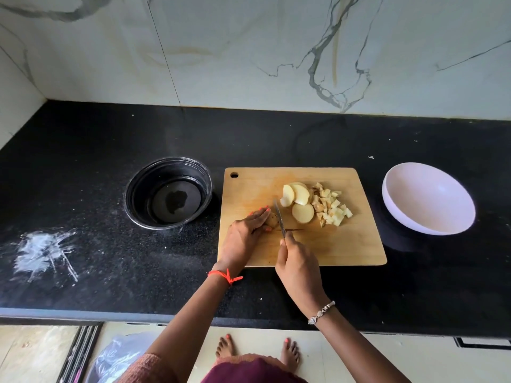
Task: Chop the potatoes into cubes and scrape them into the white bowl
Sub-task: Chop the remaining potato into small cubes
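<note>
Both forearms reach forward from the bottom of the view over the counter [83, 175] edge to the wooden cutting board [345, 244]. Left hand [246, 230] is pressed down on a potato piece [272, 219] at the board's left side, fingers curled over it and closed around it. Right hand [298, 264] is closed on the handle of a knife [279, 217], index finger extended along the spine; the blade stands just right of the held piece, edge down, apparently at or in its cut face, though contact is hard to confirm at this size.

Step in hand: slicing the held piece. Three or so cut slices [300, 201] lie mid-board, touching a pile of finished cubes [333, 207] to their right. The task appears roughly midway: slices remain uncubed and nothing has been transferred.

Next move calls for keeping the left fingertips tucked clear of the blade, then cross-cutting the slices.

Containers:
- White bowl [428, 199], right of the board and apart from it: empty.
- Black bowl [168, 193], just left of the board: holds no potato; its base shows a dark wet-looking patch.
</note>
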